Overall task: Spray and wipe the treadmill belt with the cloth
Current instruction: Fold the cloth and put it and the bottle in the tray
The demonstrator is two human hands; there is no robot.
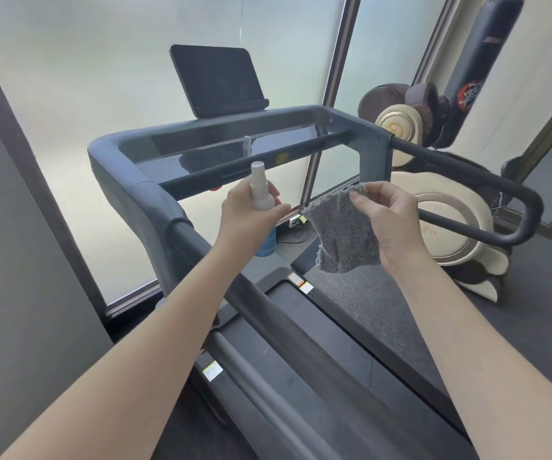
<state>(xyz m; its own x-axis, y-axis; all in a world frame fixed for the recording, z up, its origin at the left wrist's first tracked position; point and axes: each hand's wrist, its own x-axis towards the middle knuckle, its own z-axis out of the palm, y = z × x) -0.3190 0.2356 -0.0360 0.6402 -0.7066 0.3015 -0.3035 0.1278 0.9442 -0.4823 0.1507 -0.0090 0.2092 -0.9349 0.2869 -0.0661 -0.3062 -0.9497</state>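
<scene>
My left hand [246,214] grips a spray bottle [261,190] with a white top and a blue lower part, held upright just below the treadmill's console bar. My right hand [389,220] pinches the upper corner of a grey fluffy cloth [344,235], which hangs down in the air beside the bottle. The dark treadmill belt [331,370] runs below both hands toward the lower right, partly crossed by the left handrail.
The treadmill console frame [201,151] and a dark screen [218,79] stand ahead, with handrails [486,190] on both sides. Frosted windows lie behind. A punching bag [486,61], cushions and a round beige stool [447,224] sit at the right.
</scene>
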